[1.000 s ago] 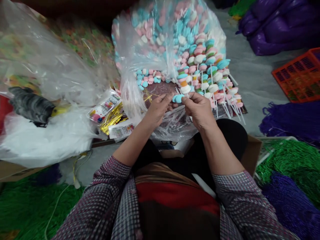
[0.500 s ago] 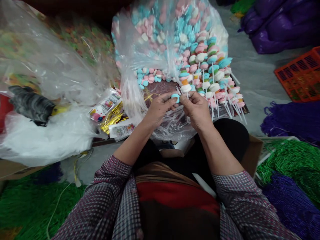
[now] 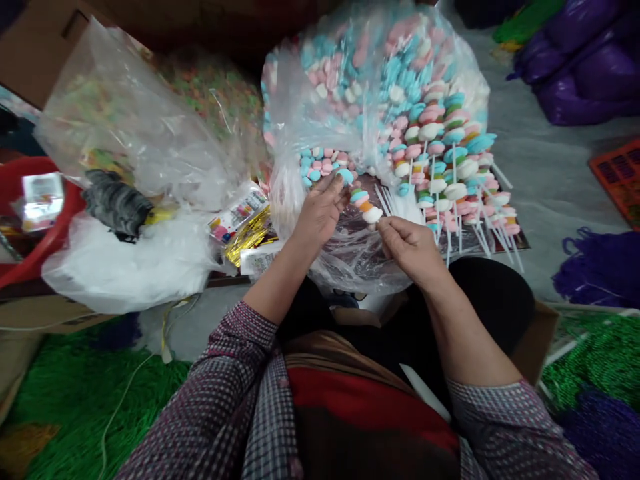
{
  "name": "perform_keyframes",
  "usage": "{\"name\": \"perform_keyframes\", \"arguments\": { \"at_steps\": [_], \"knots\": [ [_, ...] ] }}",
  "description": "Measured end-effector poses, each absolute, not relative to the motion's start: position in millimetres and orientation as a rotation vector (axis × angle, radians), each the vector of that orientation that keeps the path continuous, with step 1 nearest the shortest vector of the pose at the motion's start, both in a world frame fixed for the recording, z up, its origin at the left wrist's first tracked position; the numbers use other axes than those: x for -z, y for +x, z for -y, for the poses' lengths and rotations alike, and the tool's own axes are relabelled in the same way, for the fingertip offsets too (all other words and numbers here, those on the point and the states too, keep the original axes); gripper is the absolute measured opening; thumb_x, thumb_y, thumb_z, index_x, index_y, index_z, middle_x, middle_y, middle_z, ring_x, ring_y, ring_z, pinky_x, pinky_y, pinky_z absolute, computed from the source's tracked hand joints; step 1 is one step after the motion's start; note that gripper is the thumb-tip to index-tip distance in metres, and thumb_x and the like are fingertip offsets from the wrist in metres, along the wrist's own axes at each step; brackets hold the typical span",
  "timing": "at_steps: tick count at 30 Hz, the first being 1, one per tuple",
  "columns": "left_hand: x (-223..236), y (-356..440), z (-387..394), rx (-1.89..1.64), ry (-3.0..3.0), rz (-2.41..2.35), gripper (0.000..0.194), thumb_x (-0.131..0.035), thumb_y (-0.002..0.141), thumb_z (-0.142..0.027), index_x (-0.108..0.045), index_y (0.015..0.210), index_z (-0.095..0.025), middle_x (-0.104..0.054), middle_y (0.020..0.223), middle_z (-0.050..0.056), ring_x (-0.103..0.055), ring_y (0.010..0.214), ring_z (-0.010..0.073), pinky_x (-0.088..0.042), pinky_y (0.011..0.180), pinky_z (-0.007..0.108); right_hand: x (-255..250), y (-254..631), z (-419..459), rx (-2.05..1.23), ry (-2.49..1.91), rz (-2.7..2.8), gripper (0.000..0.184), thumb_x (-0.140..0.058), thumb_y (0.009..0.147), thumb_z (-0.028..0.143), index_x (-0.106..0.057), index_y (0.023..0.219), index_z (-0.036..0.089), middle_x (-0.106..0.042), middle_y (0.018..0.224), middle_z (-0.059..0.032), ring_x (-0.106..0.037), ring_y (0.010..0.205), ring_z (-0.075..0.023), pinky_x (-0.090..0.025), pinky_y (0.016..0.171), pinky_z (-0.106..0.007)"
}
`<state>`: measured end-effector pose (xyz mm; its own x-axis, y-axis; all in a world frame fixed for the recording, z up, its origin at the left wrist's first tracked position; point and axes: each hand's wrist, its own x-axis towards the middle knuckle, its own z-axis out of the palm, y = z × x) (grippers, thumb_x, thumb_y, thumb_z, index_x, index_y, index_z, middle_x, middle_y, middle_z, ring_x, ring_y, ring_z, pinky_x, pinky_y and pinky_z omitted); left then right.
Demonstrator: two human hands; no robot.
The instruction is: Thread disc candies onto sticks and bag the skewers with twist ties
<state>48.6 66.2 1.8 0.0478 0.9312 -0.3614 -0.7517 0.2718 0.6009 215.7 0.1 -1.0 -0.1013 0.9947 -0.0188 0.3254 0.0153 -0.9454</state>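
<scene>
My right hand [image 3: 407, 245] is closed on the lower end of a candy skewer [image 3: 371, 215], which tilts up and to the left. White, orange, green, blue and pink sweets are threaded along it. Just beyond its upper tip, my left hand [image 3: 323, 210] pinches a blue marshmallow [image 3: 345, 176] between its fingers. Loose pink, blue and white marshmallows [image 3: 325, 161] lie behind the left hand, at the mouth of a large clear bag [image 3: 370, 113]. Several filled skewers [image 3: 455, 167] are heaped to the right, and bare white sticks [image 3: 384, 199] lie beside my right hand.
At left are a bag of green and orange sweets [image 3: 215, 107], a white plastic bag [image 3: 135, 267], a red basin [image 3: 65, 233] and gold ties [image 3: 247, 237]. Purple bags [image 3: 585, 67] and an orange crate [image 3: 620, 180] stand at right.
My hands have moved apart. The left, with a blue marshmallow, is up near the loose pile; the right has drawn the skewer down, showing its sweets. The view has shifted left.
</scene>
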Motion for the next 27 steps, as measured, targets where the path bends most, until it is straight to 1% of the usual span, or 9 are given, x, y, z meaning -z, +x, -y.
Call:
{"name": "perform_keyframes", "arguments": {
  "at_steps": [3,5,8,11,15,18,23,25,27],
  "knots": [
    [-4.2,50.2,-64.5,-1.309,0.273,-0.788,0.038,-0.056,0.104,-0.017,-0.063,0.140,-0.027,-0.068,0.144,0.004,-0.070,0.129,0.0186,-0.060,0.104,0.033,4.1,216.7,-1.3,-1.102,-1.399,1.542,0.042,-0.061,0.093,0.058,-0.070,0.085,0.018,-0.043,0.048,0.0067,-0.036,0.045,-0.0095,-0.029,0.048,-0.026],
    [-2.3,49.3,-65.5,-1.313,0.300,-0.812,0.042,-0.056,0.103,-0.014,-0.062,0.142,-0.028,-0.067,0.146,0.003,-0.072,0.123,0.0162,-0.062,0.099,0.030,4.1,217.4,-0.9,-1.110,-1.389,1.546,0.041,-0.062,0.092,0.058,-0.072,0.087,0.018,-0.043,0.049,0.0066,-0.036,0.046,-0.0097,-0.029,0.048,-0.025],
    [2.5,47.6,-68.8,-1.326,0.356,-0.847,0.040,-0.056,0.102,-0.010,-0.064,0.138,-0.025,-0.067,0.146,0.004,-0.074,0.118,0.0138,-0.062,0.093,0.025,3.1,217.2,-0.1,-1.146,-1.391,1.523,0.042,-0.062,0.091,0.058,-0.072,0.087,0.018,-0.042,0.049,0.0067,-0.035,0.045,-0.0094,-0.028,0.047,-0.025],
    [5.6,48.1,-71.0,-1.340,0.408,-0.868,0.039,-0.053,0.103,-0.010,-0.063,0.137,-0.025,-0.068,0.143,0.003,-0.073,0.118,0.0142,-0.062,0.089,0.023,3.7,216.0,-0.2,-1.135,-1.400,1.508,0.043,-0.062,0.091,0.059,-0.071,0.084,0.018,-0.041,0.049,0.0065,-0.035,0.045,-0.0092,-0.028,0.048,-0.025],
    [4.8,51.1,-70.0,-1.359,0.420,-0.878,0.039,-0.052,0.104,-0.014,-0.061,0.140,-0.027,-0.069,0.141,0.003,-0.073,0.122,0.0178,-0.063,0.090,0.027,4.8,214.7,-1.2,-1.053,-1.425,1.534,0.043,-0.060,0.091,0.058,-0.072,0.084,0.017,-0.041,0.050,0.0056,-0.036,0.048,-0.0101,-0.028,0.049,-0.026],
    [4.8,52.6,-68.8,-1.354,0.439,-0.882,0.034,-0.052,0.106,-0.020,-0.063,0.138,-0.026,-0.073,0.133,0.003,-0.071,0.126,0.0196,-0.063,0.095,0.032,3.3,214.3,-1.7,-1.069,-1.444,1.529,0.045,-0.059,0.091,0.059,-0.072,0.085,0.017,-0.042,0.051,0.0054,-0.036,0.048,-0.0103,-0.028,0.049,-0.026],
    [12.4,54.8,-68.7,-1.355,0.516,-0.886,0.022,-0.056,0.106,-0.038,-0.071,0.120,-0.030,-0.079,0.116,0.001,-0.057,0.142,0.0250,-0.059,0.106,0.043,2.2,213.8,-2.1,-1.047,-1.455,1.506,0.045,-0.059,0.091,0.060,-0.071,0.083,0.018,-0.042,0.053,0.0048,-0.037,0.051,-0.0106,-0.027,0.051,-0.025],
    [15.6,55.4,-68.8,-1.357,0.559,-0.883,0.018,-0.057,0.106,-0.035,-0.073,0.113,-0.030,-0.080,0.116,0.001,-0.053,0.146,0.0248,-0.057,0.109,0.045,3.7,213.9,-2.3,-1.046,-1.463,1.494,0.044,-0.059,0.091,0.059,-0.070,0.082,0.018,-0.041,0.054,0.0049,-0.036,0.051,-0.0105,-0.027,0.051,-0.025],
    [18.0,55.4,-68.9,-1.366,0.599,-0.879,0.019,-0.056,0.106,-0.026,-0.074,0.109,-0.029,-0.079,0.117,-0.001,-0.054,0.145,0.0227,-0.055,0.111,0.043,5.1,214.4,-2.7,-1.049,-1.473,1.484,0.042,-0.059,0.091,0.057,-0.069,0.082,0.018,-0.041,0.054,0.0050,-0.036,0.051,-0.0105,-0.027,0.051,-0.025]
  ]
}}
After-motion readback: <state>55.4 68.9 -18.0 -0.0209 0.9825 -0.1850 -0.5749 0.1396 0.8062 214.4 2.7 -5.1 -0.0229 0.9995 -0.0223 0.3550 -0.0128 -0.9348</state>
